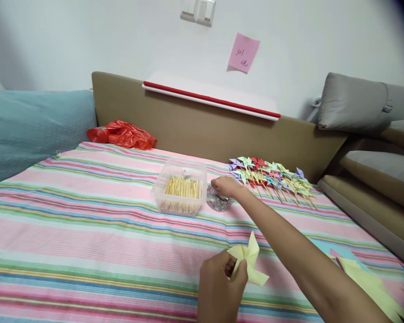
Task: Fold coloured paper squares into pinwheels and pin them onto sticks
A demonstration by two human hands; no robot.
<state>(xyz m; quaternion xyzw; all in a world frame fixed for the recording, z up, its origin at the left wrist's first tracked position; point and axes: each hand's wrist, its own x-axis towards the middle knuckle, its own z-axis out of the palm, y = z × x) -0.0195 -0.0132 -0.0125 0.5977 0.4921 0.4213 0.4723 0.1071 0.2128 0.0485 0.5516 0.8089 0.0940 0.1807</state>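
My left hand (222,282) is closed in a pinch on a pale yellow paper pinwheel (252,256), low in the view. The folded blades stand out around my thumb and fingertips, and no stick shows on it. Farther forward, my right hand (229,186) is over a small clear container of tiny metal pins (219,204). Its fingers are bent and drawn together at the container's far side; whatever is between the fingertips is too small to make out. Just left of that hand stands a clear plastic box (158,196) holding many thin wooden sticks (183,187).
Finished pinwheels on sticks (272,177) lie in a pile at the back right. Yellow and coloured paper sheets (366,280) rest at the lower right. A red plastic bag (124,134) is at the back left, on the striped cloth (87,242). Grey cushions (363,103) stand right.
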